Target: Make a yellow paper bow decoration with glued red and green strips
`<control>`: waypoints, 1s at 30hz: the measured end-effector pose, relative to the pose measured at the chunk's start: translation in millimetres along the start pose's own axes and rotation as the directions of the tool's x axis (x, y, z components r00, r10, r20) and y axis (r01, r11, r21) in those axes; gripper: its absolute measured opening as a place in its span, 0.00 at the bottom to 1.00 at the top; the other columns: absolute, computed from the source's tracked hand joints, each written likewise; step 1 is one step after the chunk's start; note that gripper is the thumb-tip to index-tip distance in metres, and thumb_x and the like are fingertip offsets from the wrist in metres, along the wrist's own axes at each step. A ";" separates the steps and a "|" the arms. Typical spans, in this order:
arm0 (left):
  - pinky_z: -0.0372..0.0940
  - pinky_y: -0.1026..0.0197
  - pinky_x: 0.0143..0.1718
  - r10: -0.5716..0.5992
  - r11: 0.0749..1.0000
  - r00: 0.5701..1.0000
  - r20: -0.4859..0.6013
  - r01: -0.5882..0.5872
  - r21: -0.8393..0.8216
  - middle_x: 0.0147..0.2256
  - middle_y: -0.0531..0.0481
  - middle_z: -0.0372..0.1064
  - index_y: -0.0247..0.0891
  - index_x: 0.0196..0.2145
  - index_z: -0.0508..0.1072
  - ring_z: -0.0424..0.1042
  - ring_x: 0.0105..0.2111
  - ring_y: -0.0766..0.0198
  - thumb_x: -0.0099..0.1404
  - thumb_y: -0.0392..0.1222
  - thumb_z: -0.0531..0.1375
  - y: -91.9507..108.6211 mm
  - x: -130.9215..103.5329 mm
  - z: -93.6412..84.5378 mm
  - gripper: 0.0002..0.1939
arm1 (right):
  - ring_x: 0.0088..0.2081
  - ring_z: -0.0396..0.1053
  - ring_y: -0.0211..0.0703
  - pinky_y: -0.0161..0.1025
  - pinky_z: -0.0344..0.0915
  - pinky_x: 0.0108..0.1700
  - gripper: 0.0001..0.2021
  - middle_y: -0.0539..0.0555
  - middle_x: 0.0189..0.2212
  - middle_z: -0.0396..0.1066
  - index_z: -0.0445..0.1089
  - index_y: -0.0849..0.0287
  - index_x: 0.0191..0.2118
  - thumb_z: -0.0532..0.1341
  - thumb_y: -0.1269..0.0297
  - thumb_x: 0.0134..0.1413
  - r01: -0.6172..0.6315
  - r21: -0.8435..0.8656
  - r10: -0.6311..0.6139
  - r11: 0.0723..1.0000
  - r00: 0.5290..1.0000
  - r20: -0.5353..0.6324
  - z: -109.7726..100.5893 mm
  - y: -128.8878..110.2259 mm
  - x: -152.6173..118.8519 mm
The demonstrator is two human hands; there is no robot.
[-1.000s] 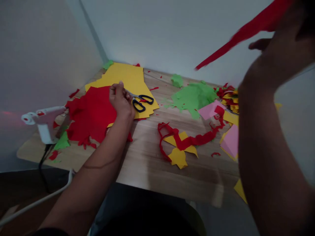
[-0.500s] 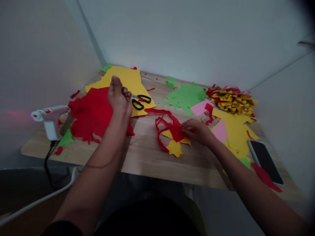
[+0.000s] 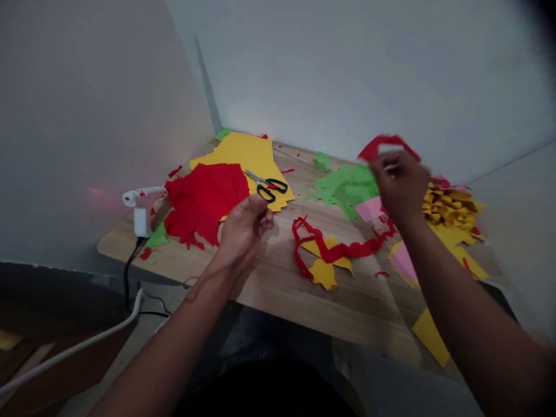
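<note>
My right hand (image 3: 402, 182) is raised over the right side of the table, its fingers pinched on a red paper piece (image 3: 377, 146) with a white patch. Near the middle, my left hand (image 3: 247, 226) hovers by the front of the large red paper (image 3: 202, 194), fingers curled; whether anything small is between them is hidden. Dark-handled scissors (image 3: 271, 188) lie on yellow paper (image 3: 241, 149) just behind it. Between the hands, a long red paper strip (image 3: 356, 249) curls around yellow cut pieces (image 3: 324, 272).
A white glue gun (image 3: 141, 211) with a black cord stands at the left edge. Green paper (image 3: 347, 185) and pink paper (image 3: 369, 209) lie at the back. Folded yellow pieces (image 3: 452, 208) are heaped at the right, and a phone (image 3: 499, 298) is partly behind my right arm.
My right hand has risen and moved right, now with a red piece in it. My left hand has come down toward me. The red strip now stretches rightward, and the view has shifted.
</note>
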State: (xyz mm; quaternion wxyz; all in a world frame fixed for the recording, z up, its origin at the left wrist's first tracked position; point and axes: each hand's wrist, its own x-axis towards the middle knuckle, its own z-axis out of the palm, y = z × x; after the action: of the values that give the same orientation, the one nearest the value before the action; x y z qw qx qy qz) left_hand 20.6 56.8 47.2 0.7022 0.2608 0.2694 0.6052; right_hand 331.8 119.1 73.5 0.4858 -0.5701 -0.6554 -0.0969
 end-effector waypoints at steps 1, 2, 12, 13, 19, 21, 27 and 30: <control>0.64 0.71 0.23 -0.123 0.989 0.992 -0.021 0.121 -0.082 0.24 0.60 0.63 0.36 0.26 0.69 0.66 0.23 0.74 0.46 0.49 0.77 -0.1 -12.8 -3.4 0.22 | 0.33 0.71 0.42 0.41 0.68 0.38 0.06 0.54 0.35 0.76 0.74 0.57 0.36 0.63 0.61 0.59 0.122 -0.011 -0.118 0.993 0.977 0.176 -2.8 -8.0 -23.2; 0.65 0.70 0.24 -0.262 0.956 0.965 -0.022 0.257 -0.143 0.25 0.60 0.64 0.36 0.27 0.69 0.67 0.23 0.74 0.46 0.48 0.77 -0.9 -24.6 -5.7 0.22 | 0.33 0.71 0.44 0.41 0.68 0.37 0.05 0.53 0.34 0.76 0.74 0.56 0.35 0.63 0.62 0.59 0.208 0.003 -0.197 0.978 0.923 0.329 -4.8 -14.1 -46.0; 0.71 0.68 0.27 -0.295 0.955 0.918 -0.263 0.289 -0.063 0.34 0.57 0.73 0.39 0.34 0.76 0.72 0.28 0.71 0.45 0.36 0.77 17.6 -64.8 -24.9 0.19 | 0.35 0.72 0.48 0.42 0.68 0.38 0.05 0.56 0.31 0.78 0.76 0.56 0.34 0.62 0.65 0.59 0.157 -0.084 -0.065 0.984 0.757 0.651 -4.0 -12.1 -111.8; 0.71 0.68 0.26 -0.263 0.964 0.919 -0.292 0.264 -0.037 0.33 0.57 0.73 0.39 0.32 0.76 0.71 0.27 0.71 0.44 0.37 0.77 23.2 -66.0 -30.6 0.19 | 0.33 0.73 0.48 0.42 0.67 0.36 0.05 0.56 0.31 0.78 0.76 0.55 0.34 0.62 0.65 0.58 0.114 -0.112 -0.016 0.987 0.768 0.641 -0.5 -10.5 -106.2; 0.67 0.66 0.25 0.304 0.908 0.853 -0.424 -0.125 0.400 0.28 0.56 0.73 0.38 0.31 0.77 0.71 0.25 0.67 0.39 0.39 0.77 58.3 -72.3 -77.7 0.20 | 0.28 0.72 0.45 0.42 0.68 0.33 0.06 0.55 0.27 0.77 0.77 0.58 0.37 0.67 0.63 0.54 -0.361 -0.047 0.343 0.931 0.829 0.442 18.2 13.6 -20.5; 0.66 0.66 0.26 0.539 0.769 0.747 -0.389 -0.248 0.590 0.29 0.56 0.73 0.39 0.33 0.77 0.69 0.25 0.69 0.45 0.38 0.73 74.3 -72.6 -92.8 0.16 | 0.29 0.72 0.45 0.45 0.68 0.33 0.07 0.56 0.28 0.76 0.76 0.57 0.38 0.65 0.61 0.57 -0.393 0.005 0.365 0.920 0.860 0.356 13.2 24.8 14.1; 0.62 0.64 0.31 0.775 0.363 0.569 -0.275 -0.045 0.931 0.37 0.56 0.72 0.45 0.34 0.70 0.68 0.34 0.63 0.44 0.37 0.68 121.9 -53.9 -139.7 0.18 | 0.37 0.74 0.54 0.53 0.66 0.39 0.08 0.59 0.36 0.77 0.76 0.55 0.42 0.62 0.61 0.59 -0.079 -0.025 0.077 0.997 0.993 -0.085 -6.8 18.6 7.2; 0.60 0.65 0.28 0.685 0.202 0.670 -0.287 0.204 0.958 0.36 0.54 0.69 0.42 0.34 0.67 0.67 0.33 0.61 0.38 0.38 0.70 133.1 -30.5 -170.3 0.24 | 0.37 0.73 0.51 0.47 0.67 0.40 0.07 0.57 0.34 0.78 0.77 0.54 0.36 0.60 0.66 0.60 0.133 -0.107 -0.087 0.985 0.933 0.350 4.9 5.5 -46.4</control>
State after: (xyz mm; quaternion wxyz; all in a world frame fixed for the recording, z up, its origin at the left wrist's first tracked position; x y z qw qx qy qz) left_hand -195.8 50.9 18.8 0.1165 0.4300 0.7624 0.4693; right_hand 328.2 94.0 34.0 0.3195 -0.5708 -0.7536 -0.0651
